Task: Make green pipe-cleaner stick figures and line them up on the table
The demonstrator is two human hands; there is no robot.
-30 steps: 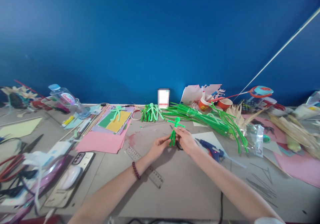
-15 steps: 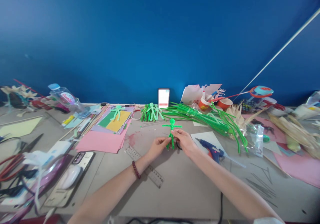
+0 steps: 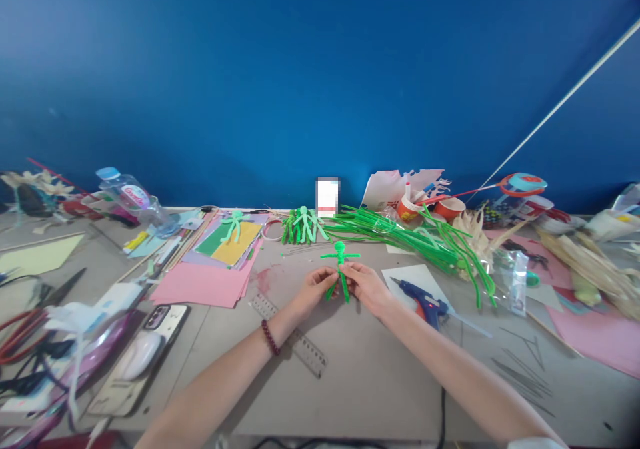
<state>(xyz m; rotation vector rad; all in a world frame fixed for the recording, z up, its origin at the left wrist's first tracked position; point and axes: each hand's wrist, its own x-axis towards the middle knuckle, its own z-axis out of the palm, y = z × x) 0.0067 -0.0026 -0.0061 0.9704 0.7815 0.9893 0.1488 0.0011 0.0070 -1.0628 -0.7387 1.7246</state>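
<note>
Shifted left and slightly lower since the earlier frame, the green figure (image 3: pixel 341 257) was upright between left hand (image 3: pixel 317 289) and right hand (image 3: pixel 369 287), both pinching its middle, probably to steady it with its arms free. Right of the right hand lay a glue gun (image 3: pixel 425 301); beyond both, the grey surface (image 3: pixel 380 382) met a blue wall (image 3: pixel 280 89).

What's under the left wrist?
A ruler on the table. Its two ends show, one on each side of the left wrist. The stretch between is covered, so anything else under there can't be seen.
</note>
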